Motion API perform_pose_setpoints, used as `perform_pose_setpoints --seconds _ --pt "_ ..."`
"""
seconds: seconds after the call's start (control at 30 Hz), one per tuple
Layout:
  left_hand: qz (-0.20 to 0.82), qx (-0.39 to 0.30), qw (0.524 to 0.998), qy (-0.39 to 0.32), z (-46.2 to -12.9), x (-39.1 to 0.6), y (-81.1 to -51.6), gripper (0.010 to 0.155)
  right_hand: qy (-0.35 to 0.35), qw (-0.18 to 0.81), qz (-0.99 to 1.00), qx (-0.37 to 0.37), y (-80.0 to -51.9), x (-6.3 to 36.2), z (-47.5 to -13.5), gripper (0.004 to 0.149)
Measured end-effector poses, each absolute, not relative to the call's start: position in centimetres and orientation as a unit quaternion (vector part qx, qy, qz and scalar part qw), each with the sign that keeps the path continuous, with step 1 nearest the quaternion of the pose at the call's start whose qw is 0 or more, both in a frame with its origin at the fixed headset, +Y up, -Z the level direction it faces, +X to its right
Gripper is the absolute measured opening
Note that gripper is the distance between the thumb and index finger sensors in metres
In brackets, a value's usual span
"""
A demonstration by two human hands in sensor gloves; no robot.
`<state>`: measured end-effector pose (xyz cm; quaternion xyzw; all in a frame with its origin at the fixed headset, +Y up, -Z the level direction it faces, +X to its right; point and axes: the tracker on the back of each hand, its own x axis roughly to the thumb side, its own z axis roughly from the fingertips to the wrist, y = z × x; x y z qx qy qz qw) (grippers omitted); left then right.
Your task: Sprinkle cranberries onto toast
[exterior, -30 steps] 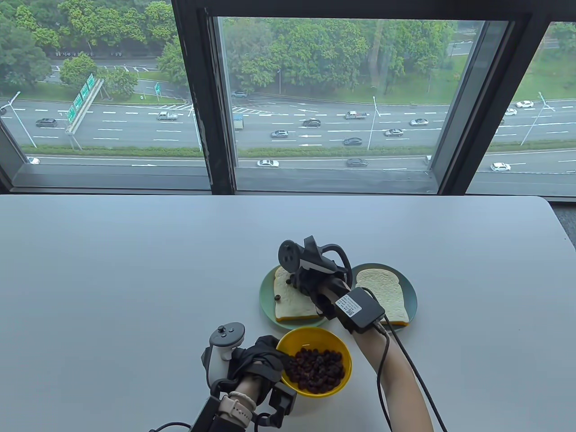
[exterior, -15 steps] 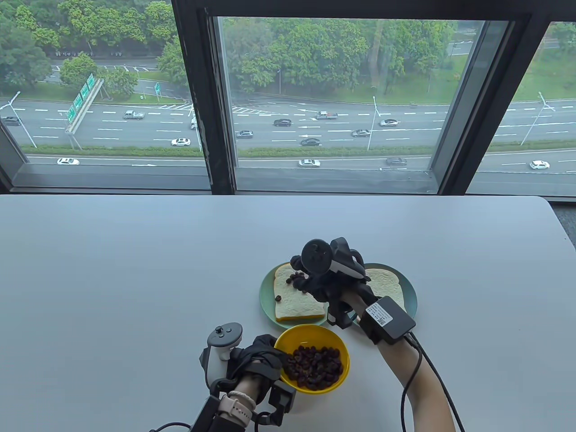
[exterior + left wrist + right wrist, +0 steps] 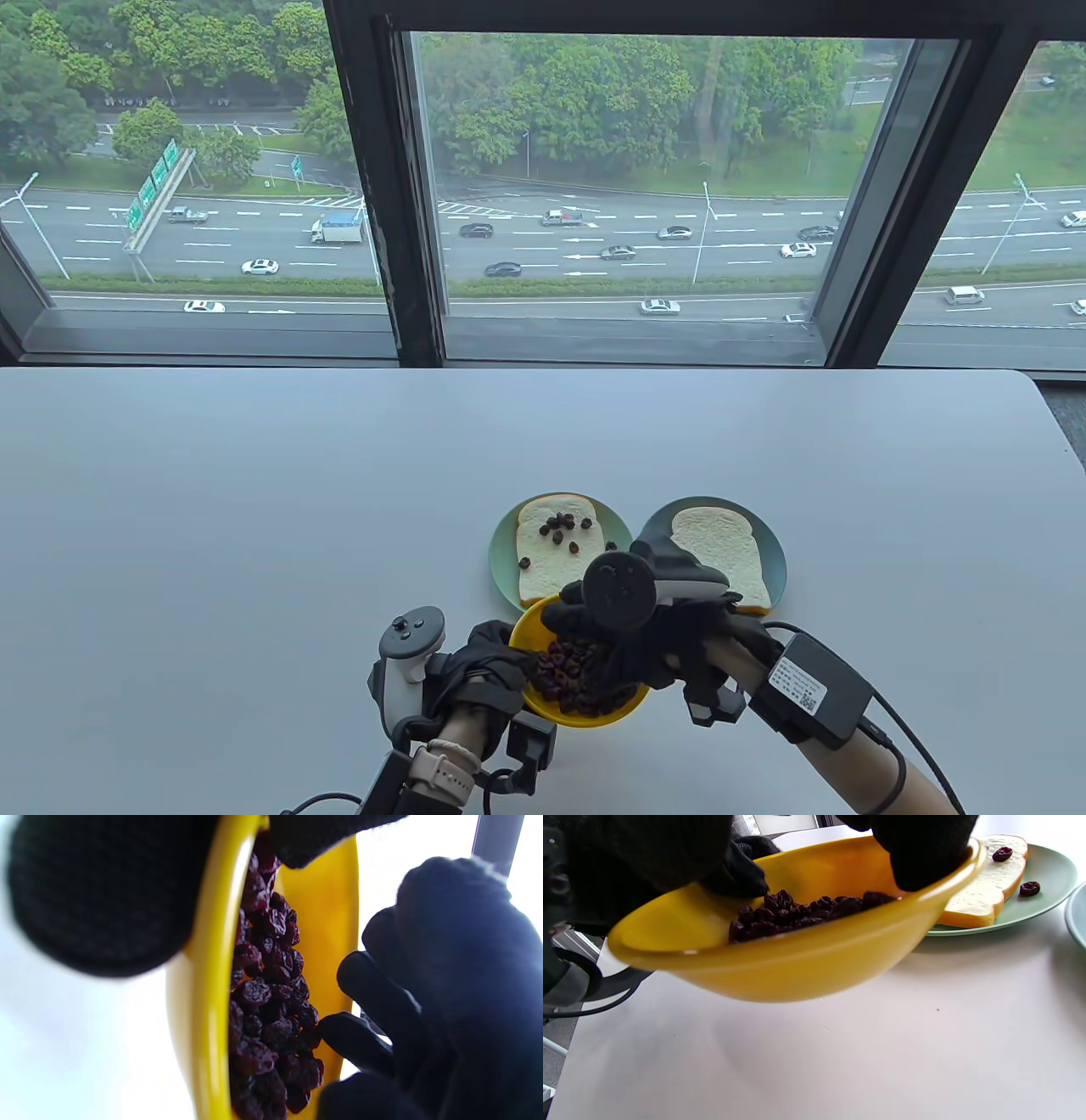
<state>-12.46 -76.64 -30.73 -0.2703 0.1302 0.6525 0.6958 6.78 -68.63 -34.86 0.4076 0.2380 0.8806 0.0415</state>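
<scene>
A yellow bowl (image 3: 585, 720) of dark cranberries (image 3: 570, 671) is near the table's front edge. My left hand (image 3: 479, 675) grips its left rim and holds it tilted. My right hand (image 3: 598, 649) reaches into the bowl from the right. In the left wrist view its fingertips (image 3: 339, 1029) touch the cranberries (image 3: 271, 993), spread and not closed. The left toast (image 3: 556, 560) on a green plate (image 3: 501, 556) carries several cranberries. The right toast (image 3: 721, 552) on its own plate (image 3: 778, 564) is plain.
The two plates stand side by side just behind the bowl, and the bowl's far rim overlaps the left plate's front edge. In the right wrist view the bowl (image 3: 797, 963) hangs above the white table (image 3: 840, 1052), with the left toast (image 3: 984, 895) behind it.
My right hand left the left toast, where more cranberries now lie, and came back and down into the bowl. My left hand shifted the bowl slightly toward the plates.
</scene>
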Motion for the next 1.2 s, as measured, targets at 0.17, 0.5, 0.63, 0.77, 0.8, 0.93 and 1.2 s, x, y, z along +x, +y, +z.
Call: perform_pose_setpoints --seconds 0.17,0.5,0.63,0.77,0.8,0.93,1.2 --pt "0.659 -0.247 0.701 0.114 -30.7 -11.8 -76.1 0.055 0.213 -0.036 0.885 0.411 -69.7 5.9 -33.7 0.082" --pt "0.682 -0.249 0.676 0.126 -30.0 -11.0 -76.4 0.056 0.135 -0.115 0.898 0.402 -69.9 4.0 -32.8 0.075" --pt "0.682 -0.248 0.678 0.119 -30.1 -11.0 -76.3 0.057 0.094 -0.085 0.907 0.402 -69.6 3.7 -32.9 0.064" --pt "0.690 -0.252 0.667 0.123 -30.1 -11.1 -76.4 0.057 0.078 -0.067 0.907 0.409 -69.2 3.6 -32.9 0.046" --pt "0.691 -0.256 0.664 0.122 -30.2 -11.1 -76.5 0.056 0.082 -0.069 0.907 0.407 -69.2 3.6 -32.9 0.040" --pt "0.685 -0.268 0.666 0.126 -30.3 -11.0 -76.9 0.056 0.081 -0.065 0.904 0.415 -69.4 3.7 -32.8 0.035" --pt "0.626 -0.276 0.717 0.132 -30.5 -11.7 -76.7 0.055 0.016 0.006 0.905 0.426 -69.8 5.0 -32.1 0.032"
